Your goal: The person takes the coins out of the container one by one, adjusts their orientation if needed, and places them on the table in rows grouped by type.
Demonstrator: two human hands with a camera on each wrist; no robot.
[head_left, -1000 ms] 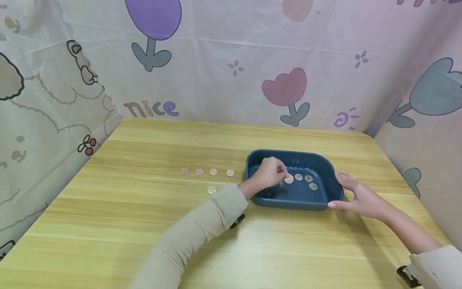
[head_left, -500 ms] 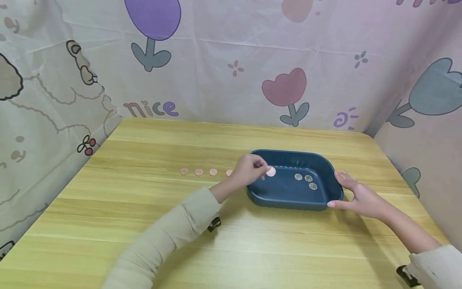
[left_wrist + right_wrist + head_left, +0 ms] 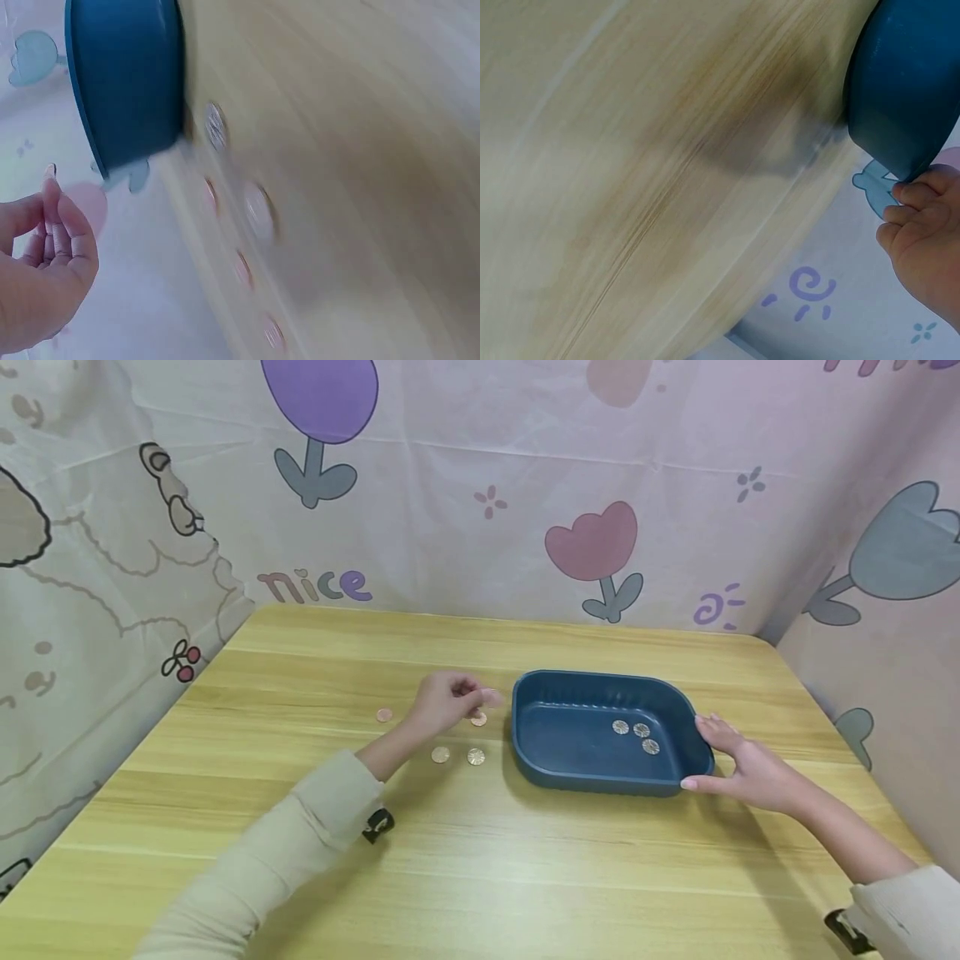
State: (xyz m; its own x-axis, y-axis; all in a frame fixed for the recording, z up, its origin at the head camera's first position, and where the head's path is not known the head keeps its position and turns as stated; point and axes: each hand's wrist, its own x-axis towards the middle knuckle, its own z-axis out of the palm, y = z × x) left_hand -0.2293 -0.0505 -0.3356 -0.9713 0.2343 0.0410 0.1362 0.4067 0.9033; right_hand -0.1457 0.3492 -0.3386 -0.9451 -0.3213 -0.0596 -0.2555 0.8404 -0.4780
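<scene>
My left hand [image 3: 448, 703] pinches a round pinkish coin [image 3: 492, 697] between thumb and fingers, in the air just left of the blue tray [image 3: 577, 779]. Under and beside this hand lie loose coins, among them a pink coin [image 3: 384, 715] at the left and a gold-coloured coin [image 3: 440, 755] nearer the front. The hand covers part of their back row; the left wrist view shows several, including a silvery coin [image 3: 216, 126]. At the tray's right end, my right hand [image 3: 750, 772] holds the outer wall, thumb at the front corner and fingers along the side.
Inside the tray, toward its right, lie 3 metallic coins [image 3: 641, 730]. Everything stands on a wood-grain table [image 3: 570, 868]. A printed cloth [image 3: 450, 527] with flowers hangs behind it and at both sides.
My left hand has moved left, out of the tray and over its left wall, with the coin between its fingers. The right hand and the tray have stayed where they were.
</scene>
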